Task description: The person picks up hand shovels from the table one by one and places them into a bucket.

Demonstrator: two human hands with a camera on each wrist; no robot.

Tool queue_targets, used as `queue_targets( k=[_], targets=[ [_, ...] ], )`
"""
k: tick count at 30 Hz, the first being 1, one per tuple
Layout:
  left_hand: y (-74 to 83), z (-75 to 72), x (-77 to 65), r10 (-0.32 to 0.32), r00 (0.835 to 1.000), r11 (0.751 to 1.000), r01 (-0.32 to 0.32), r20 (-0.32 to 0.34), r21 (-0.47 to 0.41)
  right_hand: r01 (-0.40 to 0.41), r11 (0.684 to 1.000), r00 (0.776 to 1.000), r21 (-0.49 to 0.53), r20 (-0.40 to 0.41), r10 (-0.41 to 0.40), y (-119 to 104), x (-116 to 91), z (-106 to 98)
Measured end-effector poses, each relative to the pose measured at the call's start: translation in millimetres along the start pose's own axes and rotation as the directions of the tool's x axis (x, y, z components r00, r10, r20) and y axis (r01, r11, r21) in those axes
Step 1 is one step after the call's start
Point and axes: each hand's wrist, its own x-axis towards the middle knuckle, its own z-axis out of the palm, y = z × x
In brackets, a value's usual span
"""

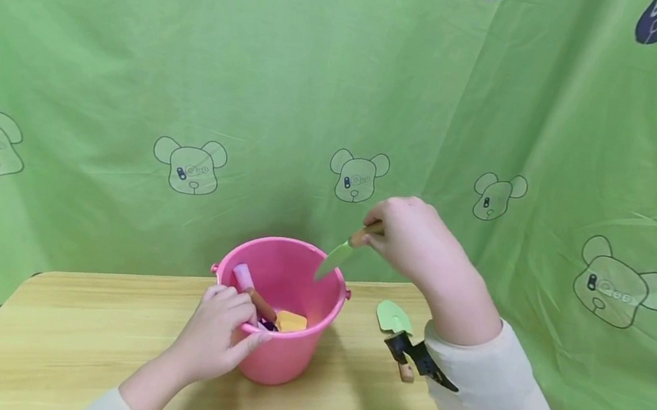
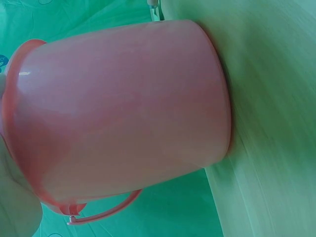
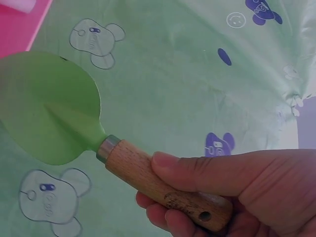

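A pink bucket (image 1: 280, 361) stands upright on the table, its near rim gripped by my left hand (image 1: 216, 333), thumb outside and fingers over the edge. In my right hand (image 1: 410, 235) is a small green trowel (image 3: 54, 108), held by its wooden handle (image 3: 143, 170). Its blade tilts down and overlaps the bucket's right rim in the head view. Inside the bucket lie a brown handle (image 1: 261, 304), a pale pink cylindrical piece (image 1: 243, 276) and a yellow piece (image 1: 290, 321). The left wrist view shows mostly the bucket's outer wall (image 2: 128, 108).
Another green trowel (image 1: 393, 317) with a wooden handle lies on the table right of the bucket, partly hidden by the black strap (image 1: 420, 360) on my right wrist. The wooden table (image 1: 95, 319) meets a green printed curtain (image 1: 97, 92) behind and to the right.
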Motion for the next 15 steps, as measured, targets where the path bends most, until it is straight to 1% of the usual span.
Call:
queue_targets(
  k=[6,11,15],
  targets=[
    [1.7,-1.0,0.6,0.003,1.000,1.000,-0.003,0.005,-0.003,-0.010,1.000,1.000,0.026,0.020,0.010,-1.0,7.0,17.3],
    [1.6,0.0,0.1,0.006,1.000,1.000,-0.006,-0.006,-0.011,-0.013,0.999,0.999,0.035,0.034,0.012,-1.5,10.7,30.3],
    [0.4,1.1,-1.0,0.005,1.000,1.000,-0.005,-0.014,-0.003,-0.029,0.999,0.999,0.044,0.040,0.028,-2.0,13.1,39.4]
  ],
)
